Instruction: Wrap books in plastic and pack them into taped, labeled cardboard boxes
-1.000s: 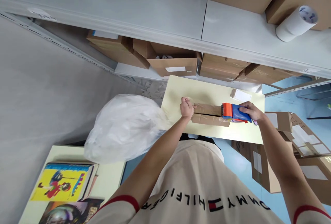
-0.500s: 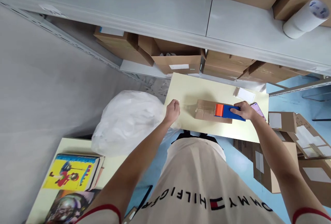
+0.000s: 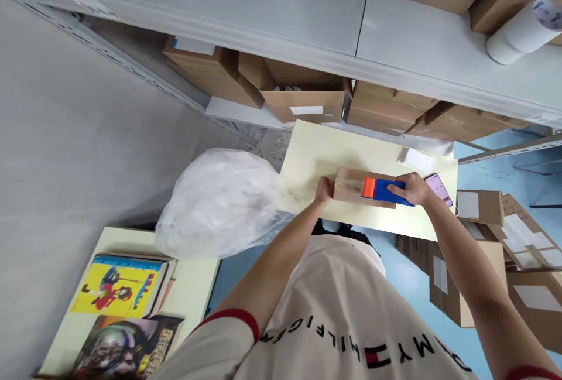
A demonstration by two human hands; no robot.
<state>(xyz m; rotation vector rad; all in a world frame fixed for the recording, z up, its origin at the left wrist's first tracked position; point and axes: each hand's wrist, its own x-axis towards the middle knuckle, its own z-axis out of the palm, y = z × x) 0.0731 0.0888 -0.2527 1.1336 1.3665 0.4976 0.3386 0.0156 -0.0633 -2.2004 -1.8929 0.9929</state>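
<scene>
A small brown cardboard box [image 3: 349, 187] lies on a pale yellow table [image 3: 325, 151]. My right hand [image 3: 410, 188] grips a blue and orange tape dispenser [image 3: 381, 190] that rests on top of the box. At the box's left end, my left hand [image 3: 325, 190] has its fingers closed against the cardboard, where clear tape hangs over the edge.
A phone [image 3: 439, 188] and a white label [image 3: 417, 160] lie on the table's right side. A big white plastic bag [image 3: 219, 201] bulges to the left. Books [image 3: 118, 292] lie on a nearer table. Cardboard boxes [image 3: 298, 99] fill the grey shelves, and more stand on the floor at the right [image 3: 496, 257].
My left hand swung out to the left of the box, then came back to its left end. The tape dispenser slid leftward along the top of the box.
</scene>
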